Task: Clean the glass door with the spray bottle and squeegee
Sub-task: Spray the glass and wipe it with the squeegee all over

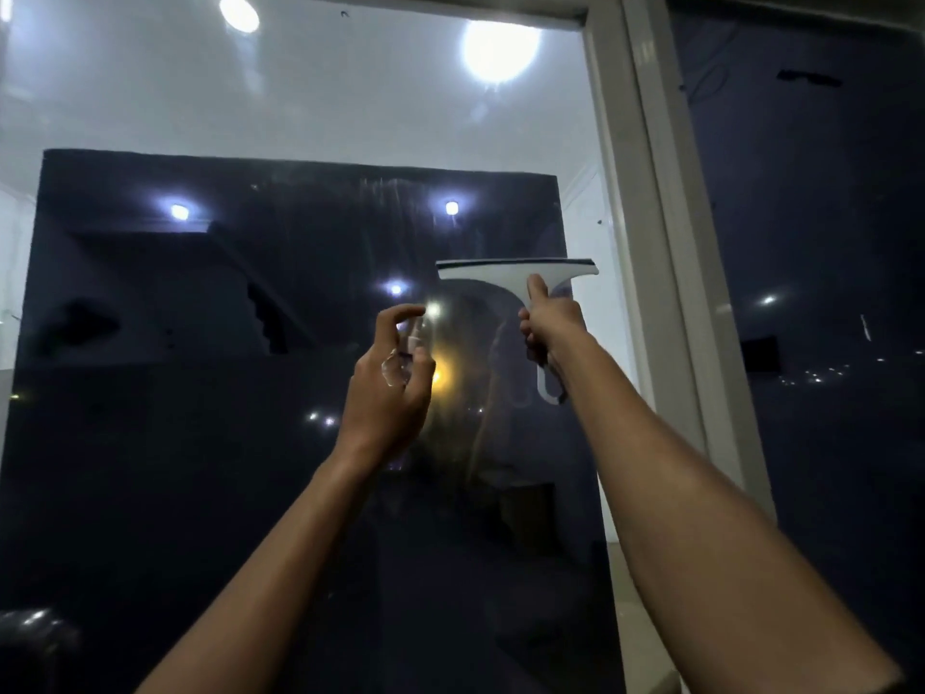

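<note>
The glass door (300,393) stands straight ahead of both raised hands. The right hand (550,325) grips the white squeegee (515,278) by its handle, blade on top. Just left of it, the left hand (390,388) curls round a clear spray bottle (400,363), forefinger arched above.

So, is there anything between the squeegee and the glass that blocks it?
Nothing visible does. The right hand holds the squeegee up at the glass, near the frame. The left hand, gripping the spray bottle, is off to its left, not in front of the blade.
</note>
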`<state>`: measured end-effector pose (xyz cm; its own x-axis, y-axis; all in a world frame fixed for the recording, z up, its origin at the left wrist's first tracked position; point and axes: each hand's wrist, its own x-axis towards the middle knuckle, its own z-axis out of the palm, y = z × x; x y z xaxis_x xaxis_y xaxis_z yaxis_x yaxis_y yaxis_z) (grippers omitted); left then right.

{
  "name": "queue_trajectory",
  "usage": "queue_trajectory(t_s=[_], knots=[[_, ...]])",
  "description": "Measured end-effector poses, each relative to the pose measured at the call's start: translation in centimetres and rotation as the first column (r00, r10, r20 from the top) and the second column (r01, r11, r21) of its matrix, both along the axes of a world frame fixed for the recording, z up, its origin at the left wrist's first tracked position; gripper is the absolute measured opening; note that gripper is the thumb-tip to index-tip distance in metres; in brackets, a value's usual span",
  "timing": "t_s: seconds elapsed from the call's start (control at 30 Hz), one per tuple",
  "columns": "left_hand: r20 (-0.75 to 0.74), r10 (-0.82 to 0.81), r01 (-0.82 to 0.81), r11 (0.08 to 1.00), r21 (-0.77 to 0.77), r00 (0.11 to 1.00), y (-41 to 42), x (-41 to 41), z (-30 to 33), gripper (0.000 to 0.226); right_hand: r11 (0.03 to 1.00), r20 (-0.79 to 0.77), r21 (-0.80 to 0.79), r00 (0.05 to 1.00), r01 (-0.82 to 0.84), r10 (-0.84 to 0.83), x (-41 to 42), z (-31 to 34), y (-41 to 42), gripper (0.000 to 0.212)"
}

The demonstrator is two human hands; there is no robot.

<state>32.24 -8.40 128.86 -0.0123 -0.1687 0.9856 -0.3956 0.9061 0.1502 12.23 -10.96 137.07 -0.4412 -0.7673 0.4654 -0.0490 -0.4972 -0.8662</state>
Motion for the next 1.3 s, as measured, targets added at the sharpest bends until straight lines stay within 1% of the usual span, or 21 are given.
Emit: queue_trajectory(t_s=[0.1,0.27,0.4,0.5,0.63,0.67,0.77,0.8,0.87,0.97,1.03,1.07,1.17,1.3], knots=[[-0.003,-0.042,0.042,0.998,0.055,0.999,-0.8,-0.7,-2.8,0.032,0.999,-0.024,0.044,0.999,0.027,-0.026,0.2,-6.5,-0.2,0.058],[0.005,-0.096,0.094,0.987,0.129,0.995,-1.6,-1.9,-8.9,0.033,0.992,-0.033,0.118,0.999,0.047,-0.043,1.6,-19.8,0.4,0.06],[0.036,-0.104,0.094,0.974,0.208,0.994,-1.7,-2.0,-13.0,0.037,0.962,0.03,0.274,0.999,0.014,-0.023,2.2,-29.1,1.7,0.061],[0.012,-0.106,0.099,0.962,0.255,0.994,-1.4,-1.9,-15.5,0.036,0.921,0.052,0.388,0.999,-0.033,0.014,2.5,-33.3,2.9,0.06],[-0.039,-0.094,0.101,0.946,0.309,0.995,-0.4,-2.0,-18.5,0.041,0.896,0.039,0.444,0.999,-0.014,-0.004,2.3,-37.9,4.2,0.062],[-0.044,-0.089,0.099,0.938,0.331,0.995,0.0,-1.9,-19.5,0.041,0.886,0.014,0.463,1.0,0.015,-0.024,2.1,-39.1,4.9,0.063],[-0.03,-0.08,0.085,0.929,0.359,0.996,0.8,-1.6,-21.7,0.039,0.883,-0.111,0.448,0.989,0.138,-0.098,1.9,-40.6,6.0,0.065],[-0.023,-0.07,0.074,0.927,0.369,0.997,1.0,-1.5,-22.5,0.039,0.896,-0.115,0.418,0.987,0.15,-0.112,1.9,-40.3,6.2,0.064],[-0.021,-0.048,0.053,0.923,0.382,0.999,1.4,-1.1,-23.6,0.038,0.934,-0.097,0.319,0.986,0.159,-0.134,2.1,-38.2,5.9,0.063],[-0.05,-0.025,0.044,0.908,0.416,0.998,1.7,-0.4,-24.8,0.036,0.969,-0.061,0.17,0.983,0.182,-0.174,2.6,-32.8,4.3,0.062],[-0.067,-0.009,0.038,0.896,0.442,0.998,1.8,-0.1,-25.5,0.036,0.982,-0.007,0.129,0.991,0.137,-0.137,3.3,-30.1,3.1,0.06],[-0.075,-0.003,0.037,0.893,0.448,0.997,1.8,0.1,-26.1,0.036,0.985,0.013,0.13,0.993,0.114,-0.117,3.6,-29.9,2.7,0.06],[-0.087,0.012,0.027,0.897,0.441,0.996,2.1,0.3,-27.4,0.033,0.981,0.012,0.163,0.994,0.102,-0.106,4.2,-32.3,1.8,0.062],[-0.098,0.032,0.012,0.906,0.423,0.995,2.1,0.3,-29.9,0.034,0.946,-0.006,0.305,0.994,0.106,-0.11,4.9,-40.5,2.2,0.063]])
